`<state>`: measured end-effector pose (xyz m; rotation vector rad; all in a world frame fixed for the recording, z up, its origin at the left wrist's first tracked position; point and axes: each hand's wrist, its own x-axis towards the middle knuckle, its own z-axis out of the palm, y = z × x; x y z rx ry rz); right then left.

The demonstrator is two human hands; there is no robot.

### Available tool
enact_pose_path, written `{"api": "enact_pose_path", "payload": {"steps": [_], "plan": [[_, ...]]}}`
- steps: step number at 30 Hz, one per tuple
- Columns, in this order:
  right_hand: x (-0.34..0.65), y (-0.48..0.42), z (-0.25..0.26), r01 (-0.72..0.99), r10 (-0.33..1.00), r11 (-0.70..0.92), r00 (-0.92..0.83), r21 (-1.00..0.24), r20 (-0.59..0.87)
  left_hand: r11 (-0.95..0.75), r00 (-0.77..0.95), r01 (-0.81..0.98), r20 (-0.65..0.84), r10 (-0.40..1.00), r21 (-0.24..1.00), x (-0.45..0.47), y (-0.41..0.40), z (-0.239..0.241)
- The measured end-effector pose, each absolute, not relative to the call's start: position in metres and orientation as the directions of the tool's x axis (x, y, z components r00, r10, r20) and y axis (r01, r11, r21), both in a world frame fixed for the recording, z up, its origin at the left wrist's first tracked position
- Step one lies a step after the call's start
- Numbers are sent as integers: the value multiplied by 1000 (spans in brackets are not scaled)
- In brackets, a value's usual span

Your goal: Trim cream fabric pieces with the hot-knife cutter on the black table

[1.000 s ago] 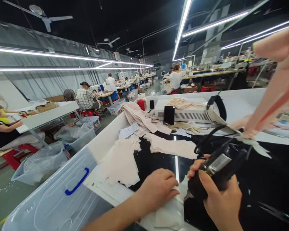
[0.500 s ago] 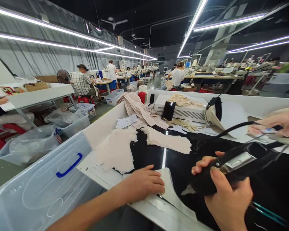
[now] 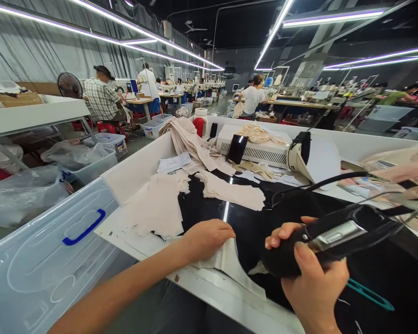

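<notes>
My right hand [image 3: 311, 278] is wrapped round a rounded black hand-held tool [image 3: 334, 241] with a silver plate and a black cable, tilted above the black tabletop [image 3: 251, 232]. Beside it, my left hand [image 3: 211, 239] rests at the near table edge, fingers drawn together at the top end of a cream cloth piece [image 3: 231, 262]; its thumb is hidden. That piece lies partly over the white table edge, its curved side toward the tool. Further off lie a stack of cut cream pieces [image 3: 156, 204] and a second, narrower stack [image 3: 230, 191].
At left stands a clear lidded bin [image 3: 52, 260] with a blue handle. Behind the stacks are draped cloth [image 3: 191, 141], a white vented box [image 3: 261, 148], a black phone-like slab [image 3: 237, 148] and a red thread cone [image 3: 198, 126]. A teal tool [image 3: 371, 294] lies at right. People work at machines beyond.
My left hand has gone from lying flat with spread fingers to fingers drawn together at the cloth's top end. The view has shifted slightly; my right hand keeps hold of the black tool.
</notes>
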<state>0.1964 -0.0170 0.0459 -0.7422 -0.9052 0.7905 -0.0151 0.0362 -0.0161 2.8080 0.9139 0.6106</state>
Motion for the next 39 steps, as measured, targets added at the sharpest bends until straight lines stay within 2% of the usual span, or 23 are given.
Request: {"api": "enact_pose_path", "payload": {"steps": [13,23,26,31,39], "plan": [[203,-40,52,-236,826,516,391,-823,406,-888,812,425,361,460,175,-26,38,-27],[204,-39,55,-240,834,489,409,-838,370,-902,810,420,407,422,97,-34,33,-24],[204,-33,56,-250,838,482,410,-840,360,-909,812,403,415,410,110,-35,33,-25],[197,-8,58,-253,797,536,467,-806,384,-878,760,435,440,478,201,-36,31,-29],[171,33,46,-246,750,605,494,-757,439,-888,736,409,499,457,210,-40,30,-25]]}}
